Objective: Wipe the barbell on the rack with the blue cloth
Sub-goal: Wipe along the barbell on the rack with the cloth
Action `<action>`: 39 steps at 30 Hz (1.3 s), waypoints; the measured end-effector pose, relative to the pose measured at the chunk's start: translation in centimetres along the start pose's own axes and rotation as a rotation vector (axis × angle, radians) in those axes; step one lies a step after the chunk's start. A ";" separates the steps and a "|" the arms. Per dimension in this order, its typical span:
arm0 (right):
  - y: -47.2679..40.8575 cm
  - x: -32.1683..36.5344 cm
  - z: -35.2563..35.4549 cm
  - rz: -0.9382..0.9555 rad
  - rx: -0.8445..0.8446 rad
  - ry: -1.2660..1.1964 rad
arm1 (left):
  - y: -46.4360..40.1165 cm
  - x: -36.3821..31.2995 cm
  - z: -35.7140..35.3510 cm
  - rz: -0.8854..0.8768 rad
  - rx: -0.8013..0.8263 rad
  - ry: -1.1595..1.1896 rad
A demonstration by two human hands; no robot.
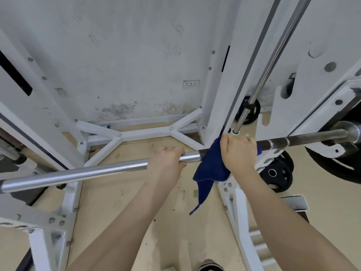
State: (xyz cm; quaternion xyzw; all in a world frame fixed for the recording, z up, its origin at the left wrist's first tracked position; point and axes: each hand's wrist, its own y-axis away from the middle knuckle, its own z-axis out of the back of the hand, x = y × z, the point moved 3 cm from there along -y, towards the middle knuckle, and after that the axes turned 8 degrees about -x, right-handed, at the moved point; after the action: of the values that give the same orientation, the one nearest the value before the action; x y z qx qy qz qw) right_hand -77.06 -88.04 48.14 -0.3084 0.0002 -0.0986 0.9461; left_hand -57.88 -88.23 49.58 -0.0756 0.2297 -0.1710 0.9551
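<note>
Two bare forearms reached up from the bottom of the view toward a long barbell (pixel 109 170) that lay across the frame, tilted slightly upward to the right. Nearest the camera, the toe of a shoe (pixel 210 266) showed on the tan floor (pixel 175 222). The left hand (pixel 168 160) was curled over the shiny silver part of the bar, gripping it bare. Just to its right, the right hand (pixel 239 150) was wrapped around the bar with the blue cloth (pixel 212 169) clamped between palm and metal, at the spot where the bright section met a darker section; a loose corner of the cloth hung down below the bar. The barbell's right end rested in a hook of the white rack (pixel 304 89), next to a large black plate. Below it, a smaller black weight plate (pixel 277 174) leaned near the rack's base. Farther back, white floor braces (pixel 148 133) formed a branching shape, and behind them stood a stained white wall (pixel 127 55) with a power outlet (pixel 191 84).
</note>
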 end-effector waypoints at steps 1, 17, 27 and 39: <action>0.1 0.8 -0.1 0.016 0.026 0.029 | 0.0 -0.1 0.0 -0.002 0.006 -0.012; 0.8 3.2 -0.4 0.183 0.217 0.016 | 0.1 -1.1 -0.8 0.053 0.010 -0.171; -0.2 -6.6 -0.6 0.007 0.074 0.100 | -1.0 -5.9 -2.7 -0.062 -0.004 -0.061; -3.5 -17.9 0.8 -0.054 0.199 0.272 | -1.9 -12.9 -6.9 -0.060 -0.003 -0.137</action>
State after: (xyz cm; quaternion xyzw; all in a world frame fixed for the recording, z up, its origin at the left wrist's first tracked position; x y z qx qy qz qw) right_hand -95.24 -86.98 49.77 -0.1969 0.1101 -0.1643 0.9603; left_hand -72.37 -85.83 49.26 -0.0953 0.1615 -0.1935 0.9630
